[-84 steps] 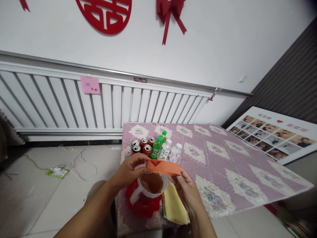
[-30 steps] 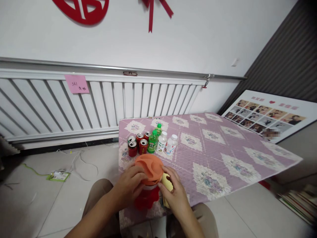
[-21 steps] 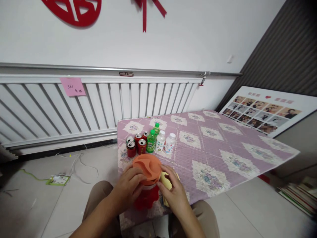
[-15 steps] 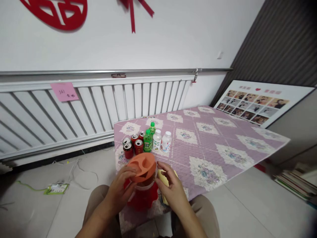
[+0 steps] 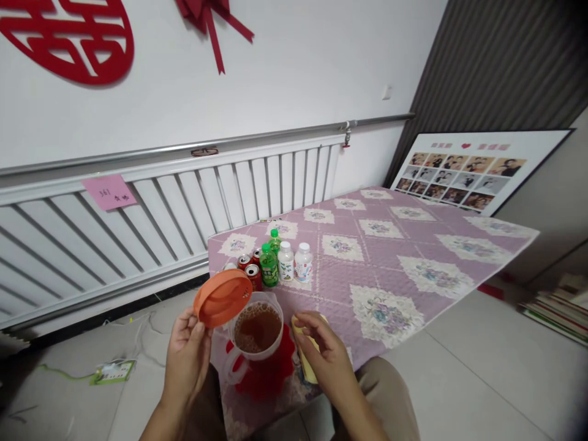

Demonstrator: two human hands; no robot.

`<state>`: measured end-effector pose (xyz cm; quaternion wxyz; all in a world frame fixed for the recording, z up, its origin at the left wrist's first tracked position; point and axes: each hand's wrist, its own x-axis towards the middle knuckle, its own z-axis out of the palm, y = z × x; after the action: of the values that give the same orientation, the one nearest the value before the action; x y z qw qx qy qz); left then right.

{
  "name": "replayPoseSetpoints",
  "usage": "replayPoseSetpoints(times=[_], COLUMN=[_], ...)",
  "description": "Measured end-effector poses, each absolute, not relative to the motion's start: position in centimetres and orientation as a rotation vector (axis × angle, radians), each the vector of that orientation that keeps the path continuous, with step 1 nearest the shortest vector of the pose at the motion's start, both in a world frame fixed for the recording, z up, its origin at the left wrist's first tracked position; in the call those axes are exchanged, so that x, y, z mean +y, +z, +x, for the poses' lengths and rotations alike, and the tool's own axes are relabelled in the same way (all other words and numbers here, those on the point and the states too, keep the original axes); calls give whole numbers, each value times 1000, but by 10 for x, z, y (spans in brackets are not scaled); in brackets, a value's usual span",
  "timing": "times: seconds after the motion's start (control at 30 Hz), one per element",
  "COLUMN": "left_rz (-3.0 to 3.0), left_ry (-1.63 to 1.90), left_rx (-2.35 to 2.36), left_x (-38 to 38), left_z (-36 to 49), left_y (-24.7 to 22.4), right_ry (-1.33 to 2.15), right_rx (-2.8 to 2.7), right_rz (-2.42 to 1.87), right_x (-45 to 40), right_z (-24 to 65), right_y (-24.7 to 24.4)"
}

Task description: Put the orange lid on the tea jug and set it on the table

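My left hand [image 5: 189, 352] pinches the edge of an orange lid [image 5: 223, 298], tilted so its underside shows, up and to the left of the pitcher. The clear plastic pitcher [image 5: 232, 367] is uncovered and holds foamy brown liquid [image 5: 258, 327]. It stands on a red scalloped mat [image 5: 271, 378], with its handle toward me on the left. To the right of the pitcher, my right hand [image 5: 321, 349] hovers with fingers curved and apart, holding nothing. Beneath it lies a folded yellow cloth [image 5: 309, 366], partly hidden by the hand.
Behind the pitcher stand several red drink cans [image 5: 253, 277], green-capped bottles [image 5: 269, 266] and two white bottles [image 5: 303, 263]. A purple floral tablecloth [image 5: 333, 300] covers the table. A radiator [image 5: 174, 208] runs along the wall; a power strip [image 5: 113, 372] lies on the floor.
My left hand has lifted the orange lid off the pitcher and moved it left, exposing the liquid. My right hand has come away from the pitcher's side. The camera view has shifted slightly.
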<state>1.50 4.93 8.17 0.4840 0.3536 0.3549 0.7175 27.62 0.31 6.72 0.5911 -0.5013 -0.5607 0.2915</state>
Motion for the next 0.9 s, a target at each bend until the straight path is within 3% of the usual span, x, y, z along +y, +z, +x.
replayPoseSetpoints(times=[0.33,0.47,0.67,0.9], left_rz=[882,1376,2377,2873], left_ry=[1739,1713,1361,1286], left_rx=[883,1100,1078,973], left_x=[54,45,31,33], left_z=[10,6,16,36], left_y=[88,83,87,101], right_ry=[765,772,782,731], right_rx=[-1290,-1294,-1263,-1315], right_rz=[-1169,-1192,-1200,-1236], right_x=[-1,-1,-1,3], right_z=[277,278,279,279], right_y=[67,68,60,57])
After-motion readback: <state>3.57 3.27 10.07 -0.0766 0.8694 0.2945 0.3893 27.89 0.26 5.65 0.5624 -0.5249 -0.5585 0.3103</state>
